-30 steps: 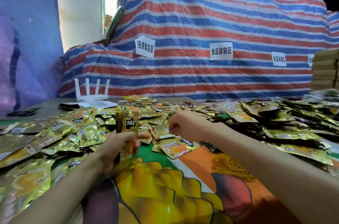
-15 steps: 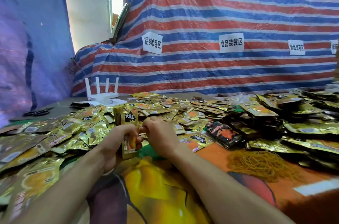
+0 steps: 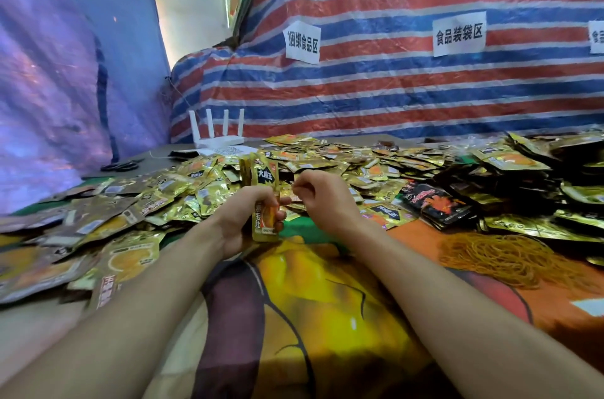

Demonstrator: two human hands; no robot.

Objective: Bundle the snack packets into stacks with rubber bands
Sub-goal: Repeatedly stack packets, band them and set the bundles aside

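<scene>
My left hand (image 3: 243,218) grips an upright stack of gold snack packets (image 3: 264,176) just above the table. A thin tan rubber band runs around the stack's middle, near my left thumb. My right hand (image 3: 322,199) sits just right of the stack with its fingers curled, pinching the band where it stretches off the stack. Loose gold packets (image 3: 183,189) cover the table behind and to the left. A heap of tan rubber bands (image 3: 503,256) lies on the cloth at the right.
Dark and gold packets (image 3: 434,202) pile up at the right. A white router (image 3: 217,133) and black scissors (image 3: 119,165) sit at the back left. A striped tarp (image 3: 392,88) with paper labels rises behind the table. A printed cloth (image 3: 327,284) covers the near table.
My right hand came from the packet pile over to the stack and now pinches a band at it. The camera turned left, so the band heap sits further right.
</scene>
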